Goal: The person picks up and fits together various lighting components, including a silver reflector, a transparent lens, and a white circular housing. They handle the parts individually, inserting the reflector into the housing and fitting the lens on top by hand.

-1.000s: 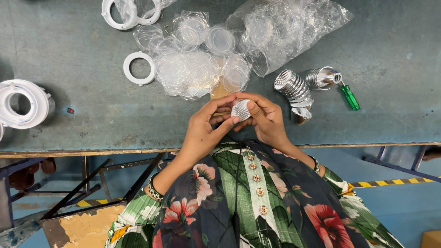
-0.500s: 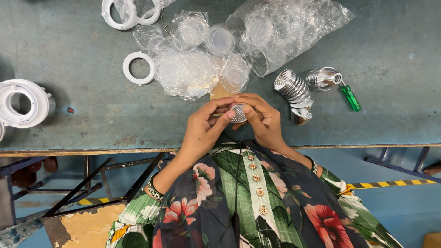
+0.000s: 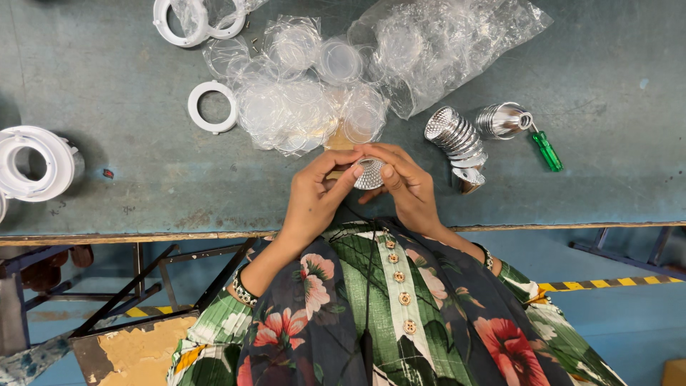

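Observation:
Both hands meet over the near edge of the grey-green table (image 3: 107, 186). Between them they hold a small shiny silver reflector cup (image 3: 369, 174), its faceted inside facing up. My left hand (image 3: 314, 196) grips its left side with thumb and fingers. My right hand (image 3: 407, 186) curls around its right side, thumb on the rim. Just beyond the hands lies a pile of clear plastic round lens covers (image 3: 300, 107). A stack of nested silver reflector cups (image 3: 456, 139) lies on its side to the right of my right hand.
A clear plastic bag (image 3: 443, 43) holds more covers at the back. White plastic rings (image 3: 212, 107) lie left of the pile, more (image 3: 193, 18) at the far edge, and a stack (image 3: 32, 161) at the left. A green-handled screwdriver (image 3: 547, 149) lies beside another silver cup (image 3: 500, 120).
The hands have drawn slightly closer together around the silver cup and turned it; its faceted inside now faces up. Everything on the table stays put.

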